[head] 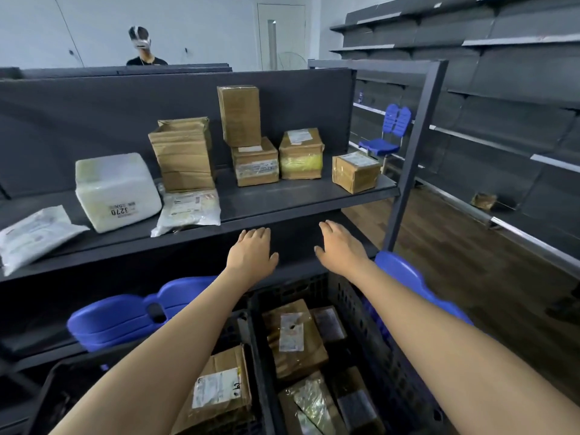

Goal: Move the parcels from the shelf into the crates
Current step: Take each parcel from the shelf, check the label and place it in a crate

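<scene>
Two black perforated plastic crates side by side at the bottom of view: left crate [56,387] holding a flat brown cardboard parcel with a white label [219,390]; right crate [370,312] packed with several taped brown cardboard parcels [295,337], one glossy with clear wrap. Behind them, blue moulded plastic chair seats [125,315].

On the dark grey metal shelf [298,196], still unmoved: white rounded foam box marked 3270 [116,189]; creased, wrinkled tall cardboard carton [183,152]; upright brown box [240,116] stacked on a squat labelled box [255,161]; cardboard box banded with yellow tape [301,153]; small cube box near the right end [354,171]; soft white plastic mailer bag [191,210] leaning off the front edge; another flat white mailer [34,237] far left.

Left hand [251,249] and right hand [339,243] both empty, palms down, fingers loosely spread, raised just below the shelf's front edge, above the crates, apart from each other and touching nothing.

Beyond the shelf, a person's head and dark shoulders [146,54].
</scene>
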`<act>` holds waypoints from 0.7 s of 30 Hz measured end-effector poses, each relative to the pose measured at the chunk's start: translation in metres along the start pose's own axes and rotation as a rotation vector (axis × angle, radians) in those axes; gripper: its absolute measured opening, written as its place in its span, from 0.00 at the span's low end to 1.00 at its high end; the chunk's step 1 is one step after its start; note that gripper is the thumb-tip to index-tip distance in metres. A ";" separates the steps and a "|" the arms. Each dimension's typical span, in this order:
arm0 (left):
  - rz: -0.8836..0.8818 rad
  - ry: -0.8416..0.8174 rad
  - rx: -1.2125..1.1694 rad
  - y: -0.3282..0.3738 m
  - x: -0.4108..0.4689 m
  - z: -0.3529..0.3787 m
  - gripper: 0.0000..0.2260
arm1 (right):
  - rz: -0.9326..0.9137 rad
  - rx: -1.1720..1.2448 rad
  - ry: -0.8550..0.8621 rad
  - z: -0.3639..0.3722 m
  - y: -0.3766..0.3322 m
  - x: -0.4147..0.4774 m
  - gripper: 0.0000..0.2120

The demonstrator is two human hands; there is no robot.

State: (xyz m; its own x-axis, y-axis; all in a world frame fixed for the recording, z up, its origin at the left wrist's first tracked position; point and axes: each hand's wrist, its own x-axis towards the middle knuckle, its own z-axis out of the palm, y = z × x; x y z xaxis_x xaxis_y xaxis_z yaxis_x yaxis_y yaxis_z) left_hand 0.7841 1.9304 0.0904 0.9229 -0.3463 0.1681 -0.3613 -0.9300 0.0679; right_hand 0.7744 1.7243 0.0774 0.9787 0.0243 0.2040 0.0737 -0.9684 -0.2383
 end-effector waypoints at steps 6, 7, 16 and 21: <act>-0.046 0.046 -0.019 0.044 0.053 0.002 0.29 | -0.041 -0.033 0.058 -0.025 0.062 0.055 0.31; -0.067 0.054 -0.027 0.052 0.063 0.003 0.29 | -0.058 -0.036 0.067 -0.030 0.074 0.064 0.31; -0.183 0.100 -0.073 0.142 0.155 0.005 0.29 | -0.160 -0.022 0.097 -0.070 0.173 0.138 0.26; -0.224 0.087 -0.100 0.168 0.197 0.004 0.28 | -0.165 -0.007 0.109 -0.076 0.208 0.173 0.24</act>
State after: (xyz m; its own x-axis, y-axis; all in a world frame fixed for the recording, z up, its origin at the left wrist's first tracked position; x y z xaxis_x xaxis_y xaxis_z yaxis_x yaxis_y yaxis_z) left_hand 0.9062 1.7051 0.1308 0.9680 -0.1173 0.2217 -0.1646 -0.9640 0.2087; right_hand 0.9444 1.5082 0.1349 0.9269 0.1559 0.3415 0.2295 -0.9552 -0.1868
